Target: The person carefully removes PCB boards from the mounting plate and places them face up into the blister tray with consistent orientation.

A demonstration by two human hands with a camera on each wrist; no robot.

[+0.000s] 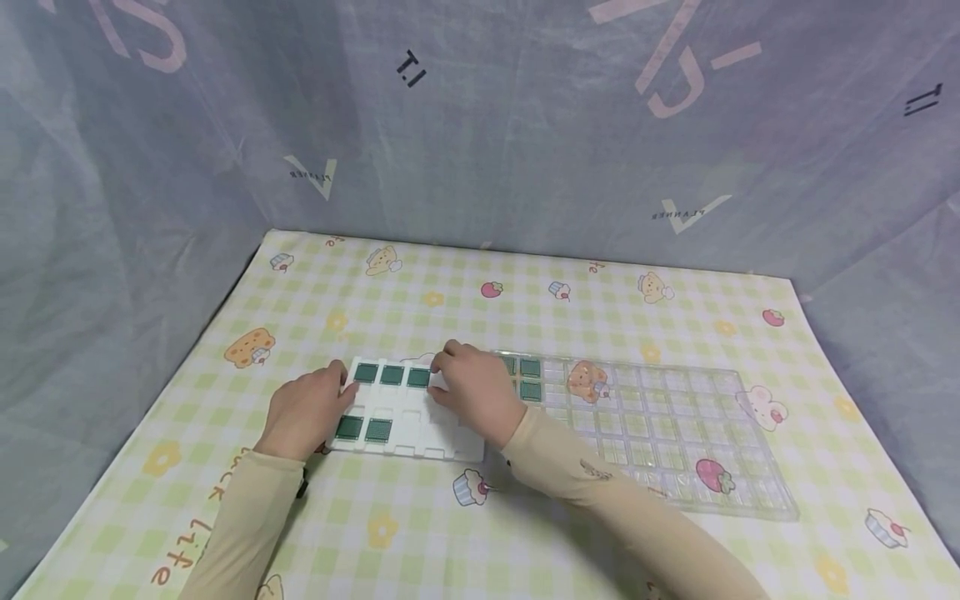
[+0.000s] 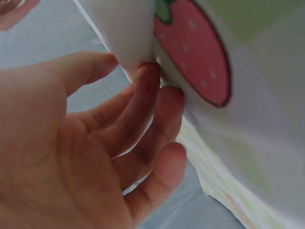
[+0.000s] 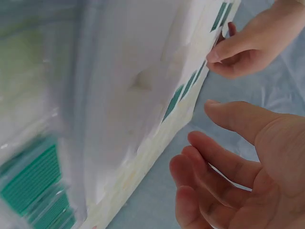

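A white tray [image 1: 408, 429] holds several small square green circuit boards [image 1: 391, 374], three in its far row and two showing in its near row. My left hand [image 1: 309, 408] holds the tray's left edge; in the left wrist view its fingertips [image 2: 148, 71] meet the white side. Over the tray's right part hovers my right hand [image 1: 480, 387], thumb and forefinger apart beside the third far-row board. In the right wrist view nothing lies between its fingers [image 3: 214, 162]. The right hand hides some of the tray's slots.
To the right lies a long clear plastic tray [image 1: 675, 400] with many square compartments; green boards [image 1: 530, 390] sit in its left end, and my right forearm crosses it. A checked cloth [image 1: 420, 533] covers the table. Grey-blue fabric [image 1: 480, 167] hangs behind.
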